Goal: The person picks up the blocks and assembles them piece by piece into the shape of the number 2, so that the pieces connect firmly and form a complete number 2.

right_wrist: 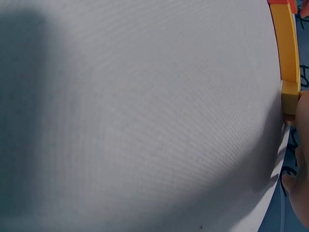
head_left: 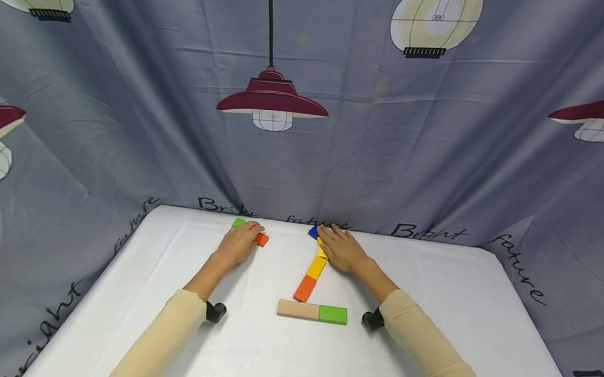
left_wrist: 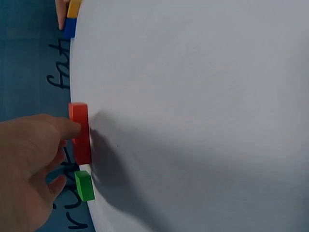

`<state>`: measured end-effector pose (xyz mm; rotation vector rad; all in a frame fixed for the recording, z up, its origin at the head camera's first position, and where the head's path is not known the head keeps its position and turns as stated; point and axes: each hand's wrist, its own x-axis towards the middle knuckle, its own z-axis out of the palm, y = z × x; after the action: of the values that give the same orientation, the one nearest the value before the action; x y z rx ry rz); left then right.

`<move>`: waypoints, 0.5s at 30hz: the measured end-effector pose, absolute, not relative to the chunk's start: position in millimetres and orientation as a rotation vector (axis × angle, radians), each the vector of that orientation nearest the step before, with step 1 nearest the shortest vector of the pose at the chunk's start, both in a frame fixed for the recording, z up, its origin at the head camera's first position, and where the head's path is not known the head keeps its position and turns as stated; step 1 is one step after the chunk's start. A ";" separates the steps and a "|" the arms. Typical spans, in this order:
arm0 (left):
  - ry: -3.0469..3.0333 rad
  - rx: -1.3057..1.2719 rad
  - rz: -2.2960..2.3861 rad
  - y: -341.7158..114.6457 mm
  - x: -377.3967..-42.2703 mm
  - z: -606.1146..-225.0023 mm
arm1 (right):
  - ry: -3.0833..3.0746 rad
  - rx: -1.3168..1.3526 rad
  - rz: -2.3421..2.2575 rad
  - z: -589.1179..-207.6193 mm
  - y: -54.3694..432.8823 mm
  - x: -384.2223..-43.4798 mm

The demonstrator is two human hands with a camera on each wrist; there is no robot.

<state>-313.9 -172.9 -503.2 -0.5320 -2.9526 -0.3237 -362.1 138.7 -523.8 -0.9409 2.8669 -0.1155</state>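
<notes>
At the back left of the table, my left hand [head_left: 239, 243] pinches a red-orange block [left_wrist: 81, 137], its thumb laid on the near face; the fingers behind are partly hidden. Just left of it lies a small green block [left_wrist: 84, 185]. My right hand [head_left: 344, 249] lies with fingers extended beside a blue block [head_left: 313, 232] and a yellow triangular piece [head_left: 321, 249], its fingertips right at them. From there a yellow block [head_left: 316, 267] and an orange block [head_left: 304, 289] run toward me in a slanting line.
A plain wooden block [head_left: 298, 309] and a green block [head_left: 333, 315] lie end to end in front of the slanting line. The white-covered table [head_left: 252, 357] ends at a grey printed curtain [head_left: 334, 156] close behind both hands.
</notes>
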 end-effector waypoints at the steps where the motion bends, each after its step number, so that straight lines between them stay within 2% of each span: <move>1: -2.965 -0.539 -0.297 -174.2 -316.3 -503.2 | 2.867 -0.944 -0.114 -524.0 138.5 -361.9; 7: -2.958 -0.559 -0.357 -171.9 -324.5 -505.2 | 2.872 -0.946 -0.093 -524.9 138.6 -362.0; 15: -2.971 -0.510 -0.493 -142.2 -336.3 -506.6 | 2.865 -0.958 -0.093 -524.6 139.6 -363.0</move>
<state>-336.3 -142.2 -506.6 -0.5100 -2.9707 -0.4928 -363.0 139.6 -524.6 -0.9583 2.8647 -0.0932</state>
